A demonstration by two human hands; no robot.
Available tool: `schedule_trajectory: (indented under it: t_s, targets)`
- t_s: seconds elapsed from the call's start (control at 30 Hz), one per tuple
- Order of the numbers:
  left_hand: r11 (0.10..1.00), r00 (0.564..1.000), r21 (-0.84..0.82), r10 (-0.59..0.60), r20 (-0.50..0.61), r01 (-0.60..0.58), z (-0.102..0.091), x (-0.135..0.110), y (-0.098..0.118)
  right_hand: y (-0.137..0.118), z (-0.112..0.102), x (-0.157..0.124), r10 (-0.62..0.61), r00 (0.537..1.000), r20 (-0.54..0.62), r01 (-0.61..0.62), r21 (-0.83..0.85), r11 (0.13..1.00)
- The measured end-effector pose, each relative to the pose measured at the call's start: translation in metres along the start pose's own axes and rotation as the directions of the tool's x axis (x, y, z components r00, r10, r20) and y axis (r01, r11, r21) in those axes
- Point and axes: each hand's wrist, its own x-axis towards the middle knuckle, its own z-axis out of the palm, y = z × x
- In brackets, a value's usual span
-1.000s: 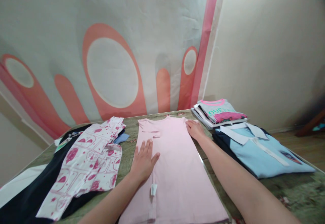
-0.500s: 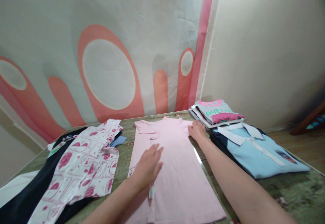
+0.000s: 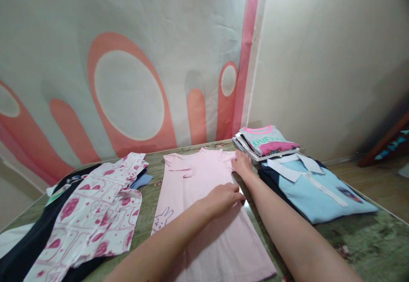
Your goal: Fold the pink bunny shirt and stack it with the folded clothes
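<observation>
A pale pink T-shirt [image 3: 204, 175] lies spread on the table, its neckline toward the far edge and a line-drawn rabbit near its left side. At its far right corner, my right hand [image 3: 242, 162] is closed on the short sleeve. My left hand [image 3: 225, 197] reaches across the shirt to its right side edge, fingers bent and closed on the fabric there. The fingertips of both hands are partly hidden. My left forearm covers part of the shirt's lower half.
White clothing with a pink print [image 3: 96, 214] lies over dark clothing on the left. On the right sit a light blue polo shirt [image 3: 319, 188] and, farther back, a stack of folded shirts [image 3: 268, 141]. The patterned table [image 3: 150, 192] meets the wall behind.
My left hand has moved right, from above the shirt's middle to its right side edge, and the rabbit print is now uncovered. My right hand stays at the sleeve. The view has shifted slightly.
</observation>
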Motion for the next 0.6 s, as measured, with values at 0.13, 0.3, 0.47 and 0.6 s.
schedule_trajectory:
  t_s: [0.13, 0.3, 0.47, 0.6]
  targets:
    - [1.000, 1.000, -0.019, 0.016, 0.019, -0.015, -0.002, -0.004, 0.006, 0.002, 0.004, 0.006, -0.029, 1.000, 0.010, 0.027, 0.148, 0.989]
    - [0.996, 0.992, -0.037, 0.083, 0.091, -0.080, -0.011, -0.015, 0.026, 0.003, 0.008, 0.013, -0.013, 0.998, -0.055, 0.032, 0.352, 0.935]
    - [0.996, 0.997, -0.061, 0.067, 0.034, -0.065, -0.019, -0.040, 0.041, 0.006, 0.011, 0.017, 0.089, 0.992, -0.085, -0.029, 0.539, 0.842]
    - [0.982, 1.000, -0.189, -0.004, -0.017, 0.000, -0.037, -0.073, 0.042, -0.003, 0.011, 0.023, 0.179, 0.981, -0.078, -0.086, 0.651, 0.754]
